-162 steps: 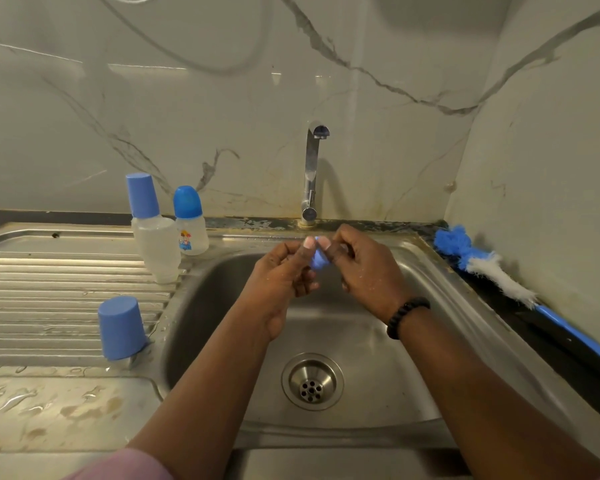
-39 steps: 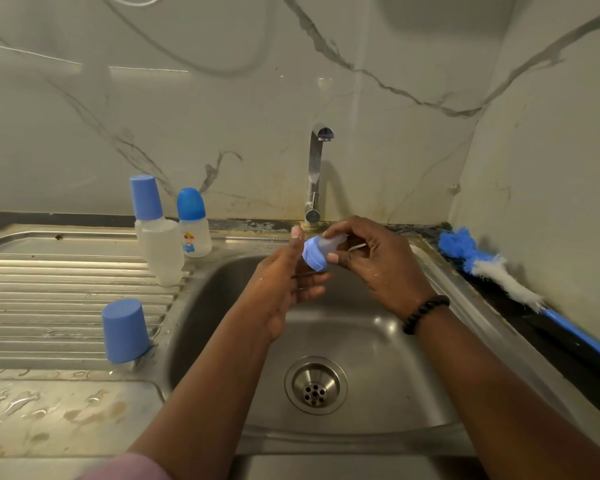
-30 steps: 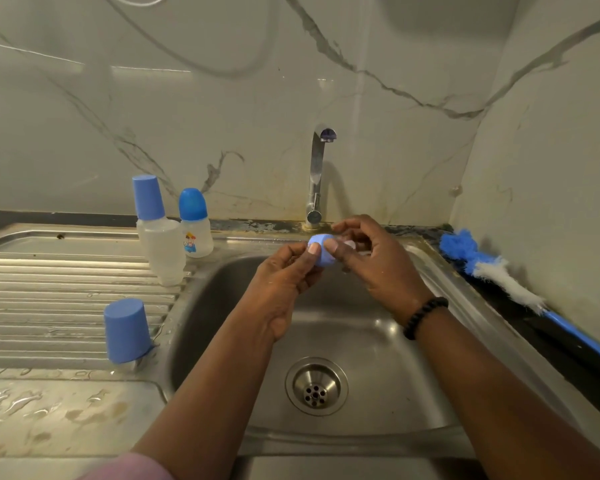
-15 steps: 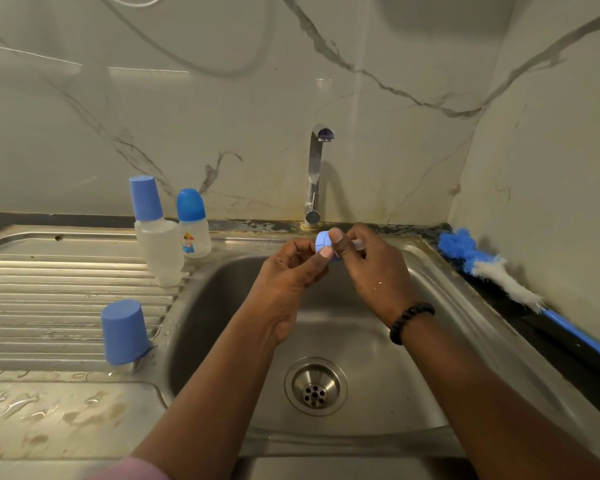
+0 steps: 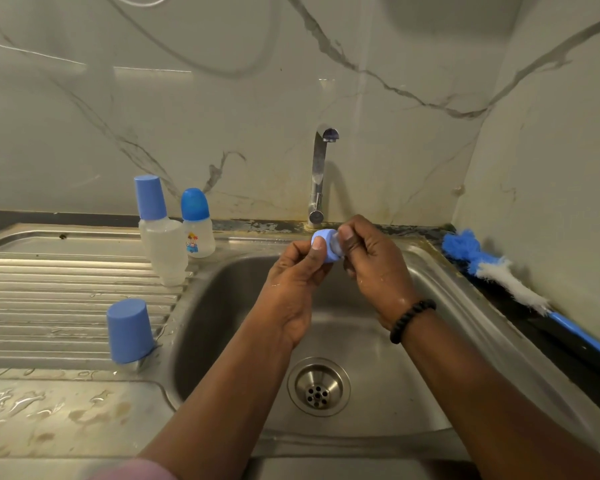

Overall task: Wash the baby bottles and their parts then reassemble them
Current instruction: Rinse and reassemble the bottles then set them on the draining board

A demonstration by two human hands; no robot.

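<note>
1. The marble wall (image 5: 222,116) rises beyond both hands and wraps round to the right of the right hand.
2. The steel bench (image 5: 49,410), wet in patches, stretches to the left of the left hand, its ribbed drainer (image 5: 66,299) running away from the basin.
3. The sink (image 5: 222,306) lies directly below both hands, its drain (image 5: 318,386) beneath them and nearer the person.
4. The bottle brush (image 5: 499,275), blue and white bristles on a blue handle, lies along the ledge to the right of the right hand, against the wall.
5. The tap (image 5: 319,174) stands just beyond the hands, its spout above them; no water stream can be made out.
6. The taller bottle (image 5: 161,237), clear with a blue cap, stands upright on the drainer well left of the left hand.
7. The small bottle (image 5: 196,226), with a rounded blue cap and a cartoon print, stands just behind and to the right of the taller one, touching or nearly so.
8. The loose blue cap (image 5: 129,330) sits mouth-down on the drainer's edge, left of the left forearm.
9. The left hand (image 5: 298,282) grips the blue collar ring (image 5: 323,245) with curled fingers, thumb on its face.
10. The right hand (image 5: 371,258), a black bead bracelet (image 5: 411,320) at its wrist, pinches the clear teat (image 5: 336,241) where it meets the ring.
11. Ring and teat are held together between the two hands, above the basin.
</note>
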